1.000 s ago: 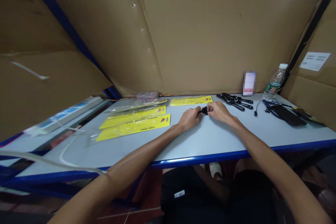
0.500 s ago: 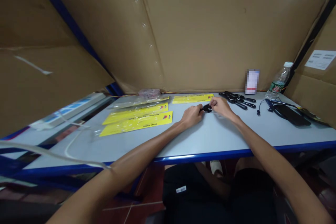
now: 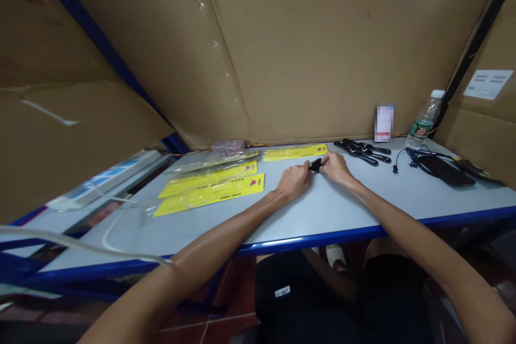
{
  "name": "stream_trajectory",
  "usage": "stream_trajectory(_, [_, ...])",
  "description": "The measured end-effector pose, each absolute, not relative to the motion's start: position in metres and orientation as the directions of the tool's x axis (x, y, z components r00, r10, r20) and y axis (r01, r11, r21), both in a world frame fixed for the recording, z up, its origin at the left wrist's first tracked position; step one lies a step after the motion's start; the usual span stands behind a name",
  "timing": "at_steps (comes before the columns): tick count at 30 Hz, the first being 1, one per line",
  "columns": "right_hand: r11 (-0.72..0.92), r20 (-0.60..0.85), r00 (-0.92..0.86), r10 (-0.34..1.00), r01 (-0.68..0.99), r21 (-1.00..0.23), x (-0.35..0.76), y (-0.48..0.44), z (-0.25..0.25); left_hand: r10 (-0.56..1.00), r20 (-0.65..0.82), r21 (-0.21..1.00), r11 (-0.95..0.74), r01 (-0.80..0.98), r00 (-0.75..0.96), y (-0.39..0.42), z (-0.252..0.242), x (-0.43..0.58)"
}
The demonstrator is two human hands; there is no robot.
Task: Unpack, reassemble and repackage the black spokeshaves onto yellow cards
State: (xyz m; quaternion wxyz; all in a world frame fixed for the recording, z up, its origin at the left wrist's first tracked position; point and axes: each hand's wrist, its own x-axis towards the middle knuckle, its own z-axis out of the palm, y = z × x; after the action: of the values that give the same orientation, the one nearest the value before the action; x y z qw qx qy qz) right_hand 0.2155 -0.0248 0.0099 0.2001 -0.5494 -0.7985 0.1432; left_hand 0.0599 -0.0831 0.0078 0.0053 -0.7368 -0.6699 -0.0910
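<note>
My left hand [image 3: 293, 181] and my right hand [image 3: 335, 166] meet at the middle of the grey table [image 3: 322, 212], both closed on a small black item [image 3: 315, 165] held between their fingertips just above the tabletop. A pile of similar black items [image 3: 363, 151] lies just right of my right hand. Yellow packaging cards [image 3: 212, 193] lie flat to the left of my left hand, and another yellow card [image 3: 294, 152] lies behind my hands.
Clear plastic bags [image 3: 209, 160] lie at the back left. A water bottle [image 3: 423, 121], a white box [image 3: 382, 121], a black phone [image 3: 445, 170] and black earphones [image 3: 403, 160] sit at the right. Cardboard walls surround the table. A white cable [image 3: 80, 242] crosses the left edge.
Both hands have shifted slightly towards the back of the table with the black item still between them. The camera has moved a little.
</note>
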Motion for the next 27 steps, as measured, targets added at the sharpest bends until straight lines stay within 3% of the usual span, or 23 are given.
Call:
stream_trajectory(8, [0.436, 0.268, -0.353, 0.897, 0.807, -0.397, 0.211, -0.043, 0.01, 0.987, 0.136, 0.069, -0.1, 0.993, 0.09, -0.085, 0.008, 0.061])
stream_trajectory(15, [0.546, 0.287, -0.467, 0.837, 0.757, -0.359, 0.219, -0.043, 0.013, 0.991, 0.131, 0.137, -0.05, 0.989, 0.032, -0.079, 0.009, 0.059])
stream_trajectory(23, [0.342, 0.208, -0.279, 0.937, 0.852, -0.397, 0.212, -0.03, 0.01, 0.991, 0.131, 0.174, -0.038, 0.984, 0.015, -0.081, 0.009, 0.061])
stream_trajectory(27, [0.335, 0.179, -0.286, 0.941, 0.854, -0.397, 0.214, -0.028, 0.01, 0.992, 0.128, 0.186, -0.032, 0.982, 0.008, -0.081, 0.009, 0.061])
